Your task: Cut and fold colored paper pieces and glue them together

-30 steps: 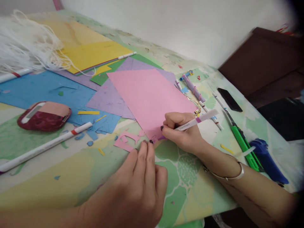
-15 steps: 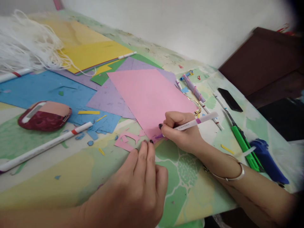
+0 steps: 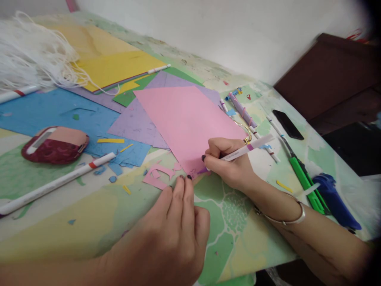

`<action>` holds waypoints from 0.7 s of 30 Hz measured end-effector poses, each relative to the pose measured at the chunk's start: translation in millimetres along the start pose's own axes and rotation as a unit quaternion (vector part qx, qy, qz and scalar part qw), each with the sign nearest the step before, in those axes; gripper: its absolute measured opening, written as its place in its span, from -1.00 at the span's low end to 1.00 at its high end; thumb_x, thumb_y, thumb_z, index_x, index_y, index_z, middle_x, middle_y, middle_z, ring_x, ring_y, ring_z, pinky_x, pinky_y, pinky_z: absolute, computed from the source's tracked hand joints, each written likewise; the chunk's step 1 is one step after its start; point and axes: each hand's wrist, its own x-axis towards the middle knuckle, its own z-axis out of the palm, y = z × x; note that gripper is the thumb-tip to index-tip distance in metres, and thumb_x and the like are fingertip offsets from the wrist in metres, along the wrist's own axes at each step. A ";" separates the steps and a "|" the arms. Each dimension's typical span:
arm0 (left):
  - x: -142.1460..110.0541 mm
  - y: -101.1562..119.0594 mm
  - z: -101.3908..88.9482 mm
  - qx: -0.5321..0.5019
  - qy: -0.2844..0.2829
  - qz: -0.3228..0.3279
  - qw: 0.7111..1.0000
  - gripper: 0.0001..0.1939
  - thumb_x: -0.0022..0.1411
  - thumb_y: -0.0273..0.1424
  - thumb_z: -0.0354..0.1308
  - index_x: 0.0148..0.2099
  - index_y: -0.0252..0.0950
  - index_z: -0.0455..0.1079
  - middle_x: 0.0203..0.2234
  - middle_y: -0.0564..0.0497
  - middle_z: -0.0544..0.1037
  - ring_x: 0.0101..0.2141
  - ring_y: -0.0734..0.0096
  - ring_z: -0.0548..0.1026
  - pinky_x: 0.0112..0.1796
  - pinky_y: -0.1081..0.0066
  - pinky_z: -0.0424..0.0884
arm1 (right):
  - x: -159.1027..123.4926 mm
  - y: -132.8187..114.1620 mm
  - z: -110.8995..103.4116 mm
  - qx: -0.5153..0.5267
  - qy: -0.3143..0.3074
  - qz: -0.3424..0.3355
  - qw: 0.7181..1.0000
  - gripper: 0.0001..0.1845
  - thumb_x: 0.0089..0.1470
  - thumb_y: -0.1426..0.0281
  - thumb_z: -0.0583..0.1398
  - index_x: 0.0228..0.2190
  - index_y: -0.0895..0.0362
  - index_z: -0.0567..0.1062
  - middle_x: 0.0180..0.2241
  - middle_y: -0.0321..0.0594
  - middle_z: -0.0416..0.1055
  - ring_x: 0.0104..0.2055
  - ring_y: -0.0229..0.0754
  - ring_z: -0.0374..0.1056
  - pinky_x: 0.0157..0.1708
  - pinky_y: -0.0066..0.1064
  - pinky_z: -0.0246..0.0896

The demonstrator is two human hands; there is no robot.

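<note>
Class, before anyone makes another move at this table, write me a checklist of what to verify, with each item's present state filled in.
1. Purple-banded marker gripped in the right hand: ok.
2. Left hand has its fingertips at the near corner of the pink sheet: ok.
3. Marker tip touching the sheet: cannot tell; it is at the corner, but contact is too small to see.
4. Loose scraps away from the working corner: not ok; a pink offcut lies beside it.
5. Green-handled cutter apart from both hands: ok.
</note>
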 end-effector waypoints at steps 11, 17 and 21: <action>-4.0 -0.5 0.8 -0.013 0.004 0.004 1.000 -0.72 0.17 -0.55 -0.17 -0.28 -0.52 0.37 -0.18 -0.48 0.51 -0.16 -0.11 0.52 -0.25 0.10 0.45 | -0.4 -0.8 2.1 -0.028 -0.014 0.002 1.000 -0.62 -0.12 0.62 0.11 -0.68 0.11 0.00 -0.67 -0.47 -0.14 -0.60 -0.42 -0.18 -0.61 -0.45 -0.30; -1.9 0.5 -0.3 -0.015 0.000 0.000 1.000 -0.71 0.18 -0.56 -0.18 -0.28 -0.52 0.37 -0.18 -0.48 0.51 -0.16 -0.11 0.51 -0.24 0.09 0.44 | 0.1 -1.2 0.8 -0.009 -0.022 -0.005 1.000 -0.62 -0.16 0.66 0.09 -0.68 0.11 -0.03 -0.67 -0.48 -0.17 -0.60 -0.42 -0.22 -0.61 -0.45 -0.32; -1.5 1.4 -0.4 -0.011 -0.005 -0.005 1.000 -0.73 0.19 -0.54 -0.16 -0.27 -0.50 0.37 -0.17 -0.45 0.52 -0.14 -0.08 0.50 -0.22 0.09 0.43 | 0.5 -1.7 -0.1 -0.009 -0.023 -0.002 1.000 -0.62 -0.17 0.66 0.08 -0.68 0.10 -0.03 -0.67 -0.47 -0.17 -0.60 -0.41 -0.22 -0.61 -0.44 -0.32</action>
